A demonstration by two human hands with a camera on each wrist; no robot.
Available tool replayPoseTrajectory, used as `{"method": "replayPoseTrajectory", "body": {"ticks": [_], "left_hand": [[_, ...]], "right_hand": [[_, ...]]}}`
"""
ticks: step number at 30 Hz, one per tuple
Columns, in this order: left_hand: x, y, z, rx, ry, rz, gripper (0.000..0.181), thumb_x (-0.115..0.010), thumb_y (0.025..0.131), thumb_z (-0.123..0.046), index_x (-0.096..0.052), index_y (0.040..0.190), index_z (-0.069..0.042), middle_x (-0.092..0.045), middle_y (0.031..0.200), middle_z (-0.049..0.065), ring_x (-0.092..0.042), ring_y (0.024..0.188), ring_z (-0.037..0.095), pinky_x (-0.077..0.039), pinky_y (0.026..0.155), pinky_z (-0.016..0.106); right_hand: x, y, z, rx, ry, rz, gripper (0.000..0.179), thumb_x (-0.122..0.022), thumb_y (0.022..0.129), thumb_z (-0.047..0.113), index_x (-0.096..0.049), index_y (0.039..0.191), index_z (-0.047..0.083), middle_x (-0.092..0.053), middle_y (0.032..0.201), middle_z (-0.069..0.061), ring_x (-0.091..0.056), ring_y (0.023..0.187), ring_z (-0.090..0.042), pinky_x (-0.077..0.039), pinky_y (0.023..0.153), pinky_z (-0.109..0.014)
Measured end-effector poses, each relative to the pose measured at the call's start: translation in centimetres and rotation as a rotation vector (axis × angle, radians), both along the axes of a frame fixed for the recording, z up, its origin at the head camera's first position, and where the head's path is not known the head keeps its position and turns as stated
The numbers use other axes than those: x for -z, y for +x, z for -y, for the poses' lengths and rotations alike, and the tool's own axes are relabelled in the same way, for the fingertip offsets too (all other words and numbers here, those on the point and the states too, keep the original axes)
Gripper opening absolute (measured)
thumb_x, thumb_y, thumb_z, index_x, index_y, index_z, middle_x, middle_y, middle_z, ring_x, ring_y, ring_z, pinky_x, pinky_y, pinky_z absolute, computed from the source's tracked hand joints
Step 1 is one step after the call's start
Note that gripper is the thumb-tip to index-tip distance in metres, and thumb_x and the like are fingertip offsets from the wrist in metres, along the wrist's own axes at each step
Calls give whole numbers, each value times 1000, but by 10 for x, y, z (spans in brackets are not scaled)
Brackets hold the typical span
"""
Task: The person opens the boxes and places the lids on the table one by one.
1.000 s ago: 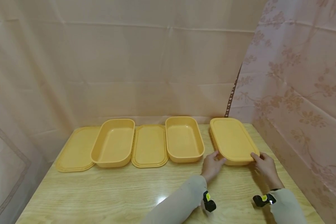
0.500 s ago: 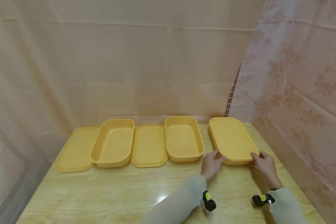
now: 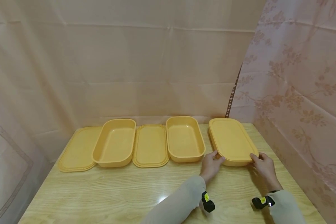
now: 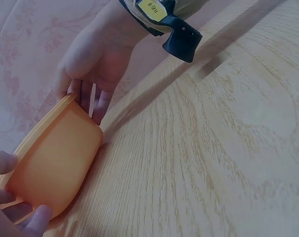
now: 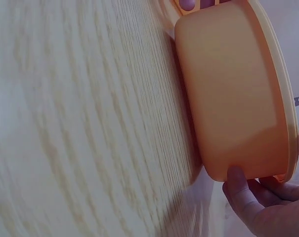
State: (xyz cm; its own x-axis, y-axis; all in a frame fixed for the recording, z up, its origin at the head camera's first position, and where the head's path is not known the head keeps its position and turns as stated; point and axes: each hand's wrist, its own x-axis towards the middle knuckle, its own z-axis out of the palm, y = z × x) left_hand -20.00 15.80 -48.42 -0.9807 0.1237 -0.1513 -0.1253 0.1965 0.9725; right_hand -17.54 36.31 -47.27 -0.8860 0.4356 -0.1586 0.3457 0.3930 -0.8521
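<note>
A yellow rectangular food container (image 5: 233, 94) with its lid (image 3: 232, 140) on stands at the right end of a row on the table. My left hand (image 3: 211, 166) grips its near left corner; in the left wrist view the fingers (image 4: 39, 219) curl round that corner. My right hand (image 3: 264, 168) holds the near right corner, with the thumb on the lid's edge and fingers against the side. To the left sit two open containers (image 3: 185, 140) (image 3: 114, 143), both without contents, and two loose lids (image 3: 151, 146) (image 3: 79, 149) lying flat.
The wood-grain table (image 3: 114, 196) has a beige curtain (image 3: 156, 62) behind it. A pink floral cloth (image 3: 305, 102) hangs along the right edge, close to the lidded container. The open containers and loose lids stand close side by side along the back.
The lidded container has shifted very slightly left, with both hands keeping their hold on its near corners. The other containers and lids keep their places.
</note>
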Motion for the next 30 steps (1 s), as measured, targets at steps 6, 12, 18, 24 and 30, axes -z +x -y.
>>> {"method": "replayPoseTrajectory", "body": {"ticks": [6,12,18,24,30], "left_hand": [[0,2,4,-5,17,-3,54,-73,87,-28,-58,135,-8,-66,123,2,-54,83,3,-48,69,21],[0,4,9,-18,10,-45,55,-71,88,-27,-56,136,-5,-64,110,3,-55,89,6,-49,74,21],[1,8,13,-36,16,-80,53,-70,89,-26,-56,135,-2,-65,117,7,-61,98,16,-51,83,25],[3,12,16,-57,18,-109,53,-68,90,-24,-55,135,0,-65,117,10,-60,102,20,-51,87,28],[6,14,18,-71,10,-119,53,-65,92,-24,-53,137,1,-62,127,10,-59,104,16,-49,92,32]], "right_hand": [[0,1,6,-6,0,-19,58,-42,102,32,-38,138,-14,-48,129,-29,-52,71,11,-52,67,-12],[-2,0,12,-19,-19,-51,57,-44,102,31,-38,137,-14,-49,125,-26,-55,73,8,-53,68,-14],[-2,1,18,-22,-31,-51,59,-44,102,31,-37,138,-15,-49,127,-27,-53,73,9,-52,68,-13],[-1,-1,22,-32,-10,-38,59,-45,101,33,-39,138,-14,-50,127,-27,-53,72,9,-49,66,-12],[2,-1,26,-36,22,-25,60,-45,101,34,-40,137,-14,-52,127,-27,-51,74,8,-46,65,-10]]}}
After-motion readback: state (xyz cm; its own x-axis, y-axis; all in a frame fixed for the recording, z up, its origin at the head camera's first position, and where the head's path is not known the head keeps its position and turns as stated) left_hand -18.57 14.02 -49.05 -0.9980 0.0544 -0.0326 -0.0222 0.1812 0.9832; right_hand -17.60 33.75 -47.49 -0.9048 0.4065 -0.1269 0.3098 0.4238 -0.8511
